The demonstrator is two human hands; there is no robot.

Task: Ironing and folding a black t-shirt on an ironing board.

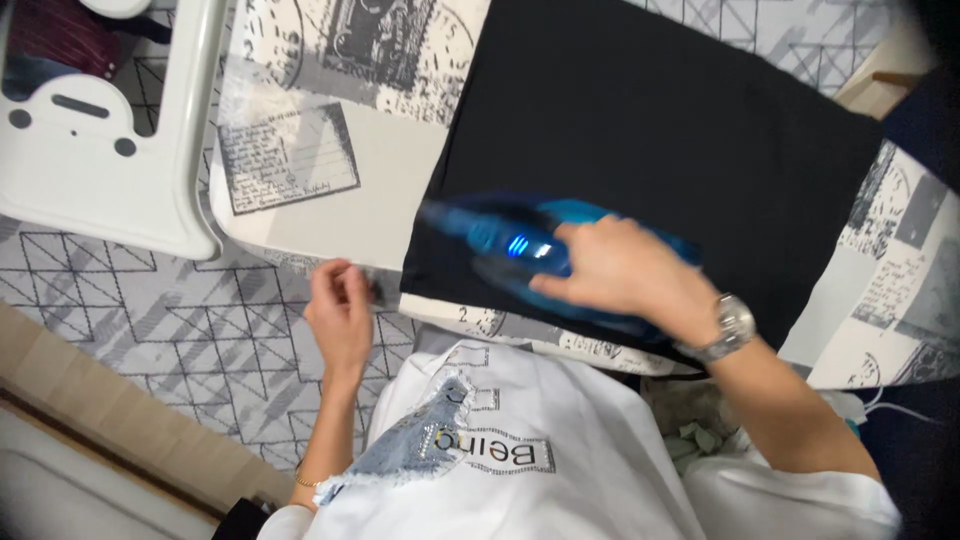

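Iron (520,250), blue and blurred, flat on black cloth (660,140) near the front edge of the ironing board (300,215), nose toward the board's left end. Right hand (620,270) wrapped tight around the iron's handle, fingers fully closed on it, watch (733,325) at the wrist. Left hand (340,310) at the board's front edge, just beside the cloth's near left corner, fingers curled and pinching what looks like the hem; exact hold hard to tell. Cloth spread over the right half of the board, printed cover bare on the left. White plastic frame (110,140) off the board's left end, above patterned floor (200,330). Likely risks, judged from this: scorching or shine on the dark fabric if the iron rests too long in one spot; a pressed-in crease near the corner if the pinch slackens and the fabric bunches ahead of the nose; burnt fingertips on the left, lying close to the iron's path; cloth sliding off the front edge, much of it lying close to that side.
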